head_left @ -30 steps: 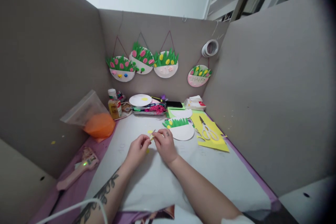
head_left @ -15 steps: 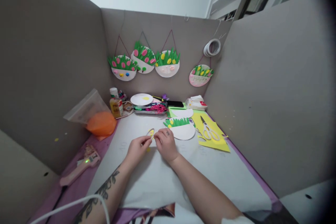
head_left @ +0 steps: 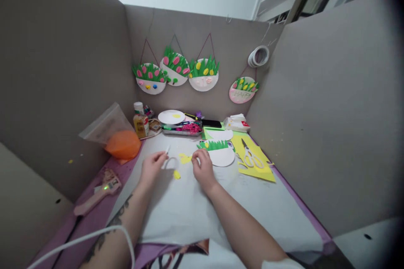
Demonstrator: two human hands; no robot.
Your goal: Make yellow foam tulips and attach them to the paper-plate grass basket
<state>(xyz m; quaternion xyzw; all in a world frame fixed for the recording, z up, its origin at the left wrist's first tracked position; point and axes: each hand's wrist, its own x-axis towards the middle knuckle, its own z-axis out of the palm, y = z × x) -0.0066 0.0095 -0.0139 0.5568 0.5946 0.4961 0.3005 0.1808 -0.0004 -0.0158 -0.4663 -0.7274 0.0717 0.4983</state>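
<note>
- Left of the grass-trimmed plate (head_left: 221, 156), my left hand (head_left: 153, 167) pinches a pale curled strip (head_left: 171, 159), thin and bent in an arc.
- Against the plate's left edge, my right hand (head_left: 202, 168) has its fingers curled; I cannot tell whether they grip anything.
- Left of the plate, beyond my right fingertips, lie ragged yellow scraps (head_left: 184, 159).
- Behind-left of the plate, a tray (head_left: 176, 133) holds tangled pink strands (head_left: 191, 127).
- Far left of it, a clear bag (head_left: 105, 124) holds something orange.

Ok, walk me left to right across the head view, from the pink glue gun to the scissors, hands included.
Pink glue gun, left hand, small yellow paper piece, right hand, white-handled scissors.
</note>
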